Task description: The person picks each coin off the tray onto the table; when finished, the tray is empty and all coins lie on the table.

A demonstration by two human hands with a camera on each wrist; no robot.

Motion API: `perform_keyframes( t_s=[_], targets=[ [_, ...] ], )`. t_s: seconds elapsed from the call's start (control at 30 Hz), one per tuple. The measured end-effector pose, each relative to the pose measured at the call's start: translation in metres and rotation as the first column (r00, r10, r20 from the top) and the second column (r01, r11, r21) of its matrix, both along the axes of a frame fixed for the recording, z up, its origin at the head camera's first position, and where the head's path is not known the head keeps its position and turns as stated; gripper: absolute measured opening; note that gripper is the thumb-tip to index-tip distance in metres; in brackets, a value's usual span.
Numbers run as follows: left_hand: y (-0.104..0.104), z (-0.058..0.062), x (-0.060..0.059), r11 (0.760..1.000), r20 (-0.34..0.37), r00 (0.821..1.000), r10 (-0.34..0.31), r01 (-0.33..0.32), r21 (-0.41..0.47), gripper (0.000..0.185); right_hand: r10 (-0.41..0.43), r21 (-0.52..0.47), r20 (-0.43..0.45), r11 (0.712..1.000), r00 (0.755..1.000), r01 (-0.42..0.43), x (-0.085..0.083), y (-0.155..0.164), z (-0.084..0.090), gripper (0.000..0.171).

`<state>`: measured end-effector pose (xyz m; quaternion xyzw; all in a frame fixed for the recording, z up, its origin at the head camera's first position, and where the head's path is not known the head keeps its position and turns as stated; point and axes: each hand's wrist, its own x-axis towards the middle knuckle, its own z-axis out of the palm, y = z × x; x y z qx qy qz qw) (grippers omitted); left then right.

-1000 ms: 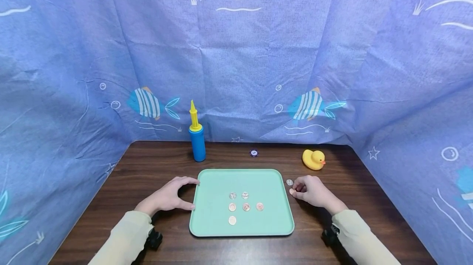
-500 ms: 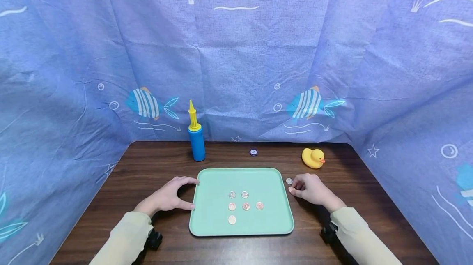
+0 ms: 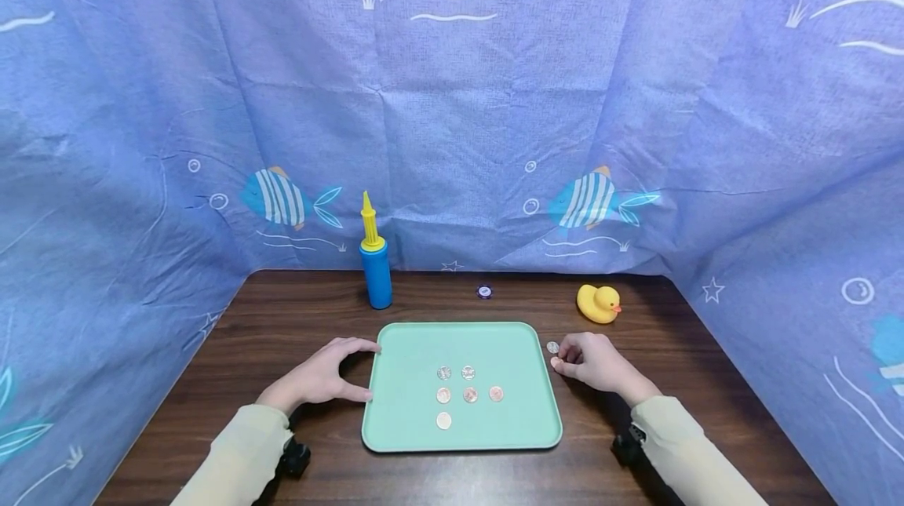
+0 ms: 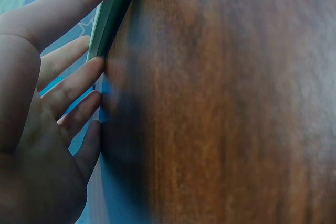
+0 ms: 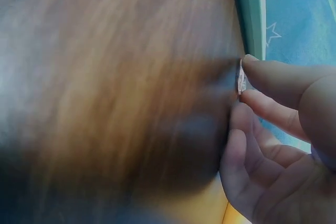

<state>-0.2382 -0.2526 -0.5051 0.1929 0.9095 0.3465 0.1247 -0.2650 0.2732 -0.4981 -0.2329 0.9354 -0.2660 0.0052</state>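
A mint-green tray [image 3: 410,357] lies on the dark wooden table [image 3: 297,318] with several coins [image 3: 469,394] in loose rows at its middle. My left hand [image 3: 321,376] rests against the tray's left edge, index fingertip at the far corner and thumb on the side. In the left wrist view its fingers [image 4: 68,90] lie fairly straight along the tray's rim [image 4: 113,9]. My right hand [image 3: 593,361] sits just right of the tray and pinches a coin [image 5: 241,80] on edge between thumb and index finger. One more silver coin [image 3: 553,347] lies on the table beside that hand.
A blue pump with a yellow nozzle [image 3: 377,267] stands behind the tray's left corner. A small dark disc [image 3: 483,292] lies at the back and a yellow rubber duck [image 3: 599,303] sits at the back right. Blue fish-print cloth [image 3: 452,121] walls the table on three sides.
My right hand has shifted very slightly left and away, keeping the coin pinched. The left hand, tray and coins on it have stayed put.
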Motion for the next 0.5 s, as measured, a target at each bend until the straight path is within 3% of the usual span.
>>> perform_keyframes(
  t_s=[0.2,0.5],
  targets=[
    [-0.001,-0.001,0.000,1.000,0.001,1.000,-0.002,0.002,0.003,0.076,0.009,-0.036,-0.011,0.999,1.000,-0.009,-0.001,-0.003,0.003,0.012],
    [0.000,0.000,0.000,1.000,0.002,1.000,0.005,-0.005,0.000,0.076,0.110,-0.085,-0.040,0.990,0.993,-0.113,-0.003,-0.029,0.012,0.007]
  ],
)
